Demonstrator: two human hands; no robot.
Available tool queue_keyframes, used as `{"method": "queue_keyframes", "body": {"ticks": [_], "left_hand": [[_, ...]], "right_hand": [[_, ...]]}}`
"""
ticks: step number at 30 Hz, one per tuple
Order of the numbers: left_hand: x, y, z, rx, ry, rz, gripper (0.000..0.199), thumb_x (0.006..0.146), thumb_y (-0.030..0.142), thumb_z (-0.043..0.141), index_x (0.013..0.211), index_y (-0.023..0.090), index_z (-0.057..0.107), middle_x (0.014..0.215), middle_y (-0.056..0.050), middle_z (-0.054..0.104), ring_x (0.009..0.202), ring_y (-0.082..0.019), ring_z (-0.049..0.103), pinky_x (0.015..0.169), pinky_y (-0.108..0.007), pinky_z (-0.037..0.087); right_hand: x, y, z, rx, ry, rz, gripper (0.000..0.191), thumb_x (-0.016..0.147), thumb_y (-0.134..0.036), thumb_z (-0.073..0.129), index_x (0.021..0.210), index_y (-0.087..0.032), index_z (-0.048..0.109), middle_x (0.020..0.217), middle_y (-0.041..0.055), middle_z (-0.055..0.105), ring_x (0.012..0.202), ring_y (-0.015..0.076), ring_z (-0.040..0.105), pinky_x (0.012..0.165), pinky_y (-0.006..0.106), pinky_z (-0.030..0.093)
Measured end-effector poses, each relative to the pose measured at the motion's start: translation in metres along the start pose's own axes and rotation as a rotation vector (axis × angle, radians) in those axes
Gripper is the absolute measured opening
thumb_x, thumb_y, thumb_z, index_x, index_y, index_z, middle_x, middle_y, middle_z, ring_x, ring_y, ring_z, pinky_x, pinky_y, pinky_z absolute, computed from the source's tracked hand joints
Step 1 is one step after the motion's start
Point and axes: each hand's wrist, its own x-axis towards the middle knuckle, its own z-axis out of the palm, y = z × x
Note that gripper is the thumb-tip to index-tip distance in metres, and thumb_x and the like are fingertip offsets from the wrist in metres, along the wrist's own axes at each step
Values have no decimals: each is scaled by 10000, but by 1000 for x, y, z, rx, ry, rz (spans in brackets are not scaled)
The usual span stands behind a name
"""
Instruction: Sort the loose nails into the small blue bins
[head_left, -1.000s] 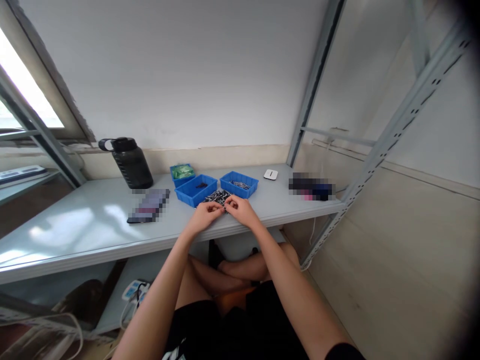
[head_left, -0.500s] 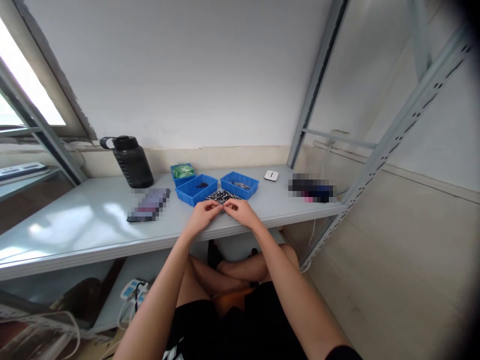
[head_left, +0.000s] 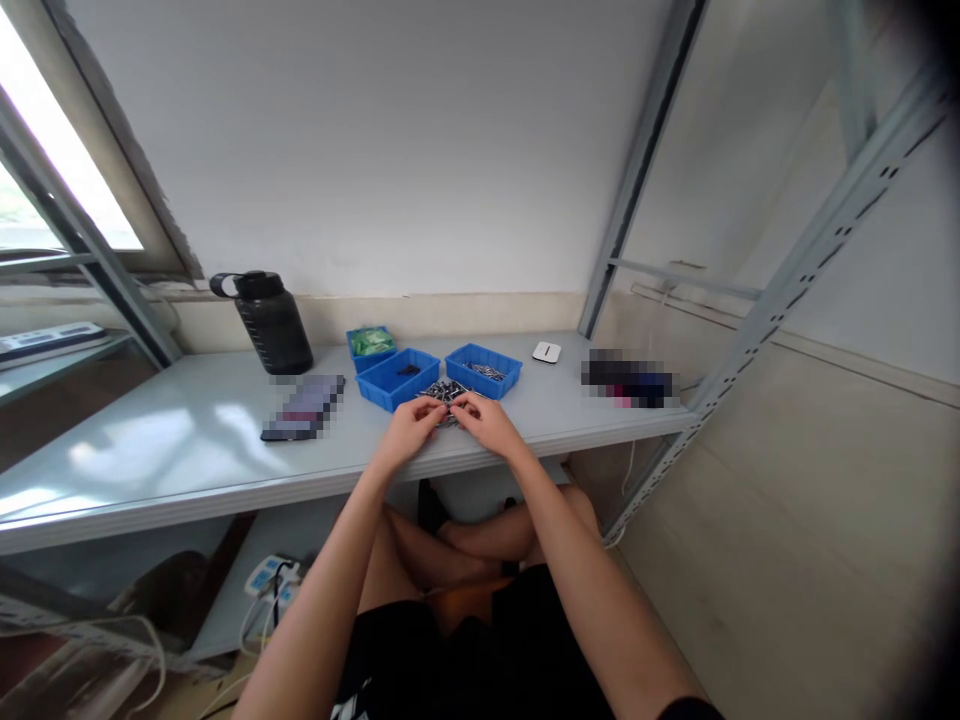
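Note:
A pile of small, thin metal pieces (head_left: pixel 444 391), dark and silvery like screws or rivets, lies on the grey table near its front edge. My left hand (head_left: pixel 407 432) rests at the pile's near left side, thumb and fingers pinched together. From the right, my right hand (head_left: pixel 489 422) meets it, its fingertips also closed and almost touching the left ones. Whatever sits between the fingertips is too small to make out. Behind the pile, a blue tray (head_left: pixel 384 397) holds a few dark pieces (head_left: pixel 407 370). Another blue tray (head_left: pixel 501 386) contains silvery metal pieces (head_left: pixel 484 371).
A small blue bin (head_left: pixel 362 362) with green packets (head_left: pixel 371 341) stands at the back. Left of it are a black bottle (head_left: pixel 274 325) and a blurred flat item (head_left: pixel 304 408). A white square item (head_left: pixel 547 352) lies right, near a metal shelf post (head_left: pixel 637 180).
The camera view has shifted slightly, so the table items appear a little further right. Both hands stay at the pile, with only small finger movements.

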Motion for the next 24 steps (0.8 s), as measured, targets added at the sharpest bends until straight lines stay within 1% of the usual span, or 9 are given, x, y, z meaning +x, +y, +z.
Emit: {"method": "queue_keyframes", "body": {"ticks": [3, 5, 7, 9, 12, 14, 18, 22, 24], "left_hand": [[0, 0, -1, 84, 13, 49, 284, 794, 412, 561, 809, 149, 665, 702, -23, 652, 555, -124, 523, 532, -230, 397], [1, -1, -2, 126, -1, 70, 289, 790, 412, 562, 792, 148, 681, 727, -32, 670, 625, -148, 552, 593, -245, 415], [2, -2, -2, 143, -20, 74, 287, 783, 407, 569, 787, 146, 688, 753, -39, 683, 682, -167, 570, 637, -255, 423], [2, -2, -2, 142, -31, 63, 285, 776, 408, 576, 783, 145, 686, 756, -42, 685, 699, -174, 573, 650, -259, 423], [2, -2, -2, 126, -27, 53, 292, 769, 419, 580, 779, 146, 681, 741, -41, 675, 679, -168, 561, 632, -257, 415], [1, 0, -2, 120, -15, 34, 301, 773, 430, 573, 786, 148, 679, 680, -24, 645, 601, -145, 524, 573, -247, 390], [-1, 4, -1, 90, 21, -10, 310, 794, 442, 544, 759, 153, 651, 509, 28, 502, 453, -106, 406, 470, -231, 315], [0, 4, -1, 54, 23, -20, 301, 795, 437, 534, 718, 157, 615, 491, 38, 474, 430, -97, 394, 453, -224, 310], [0, 4, -1, 49, 24, -28, 296, 794, 435, 534, 733, 157, 615, 498, 41, 480, 426, -94, 397, 451, -221, 313]], "right_hand": [[0, -1, -1, 61, 30, 21, 226, 873, -376, 491, 989, -205, 583, 637, -24, 606, 633, 139, 591, 649, 246, 433], [-1, -2, -1, 90, 43, 27, 232, 877, -372, 482, 1001, -202, 579, 631, -25, 598, 629, 136, 584, 649, 244, 437], [-1, -3, -2, 98, 45, 20, 223, 879, -369, 473, 978, -203, 585, 635, -25, 593, 619, 131, 572, 645, 241, 433], [-1, -3, -1, 85, 43, 9, 215, 881, -369, 464, 922, -202, 593, 642, -24, 592, 616, 128, 562, 642, 240, 426], [-1, -2, -1, 62, 41, 12, 224, 880, -370, 454, 846, -197, 593, 645, -21, 590, 612, 127, 548, 629, 239, 414], [0, -1, -1, 63, 40, 16, 226, 878, -372, 453, 832, -197, 588, 643, -21, 588, 610, 126, 544, 628, 238, 413], [0, 2, 0, 95, 78, 42, 223, 876, -377, 449, 853, -197, 577, 634, -21, 585, 600, 127, 541, 633, 243, 424], [1, 4, 0, 131, 83, 58, 226, 866, -380, 458, 865, -190, 580, 631, -18, 580, 605, 129, 544, 633, 248, 432], [1, 4, -1, 147, 84, 47, 213, 850, -368, 486, 893, -185, 588, 677, -7, 598, 646, 135, 557, 653, 253, 436]]}}
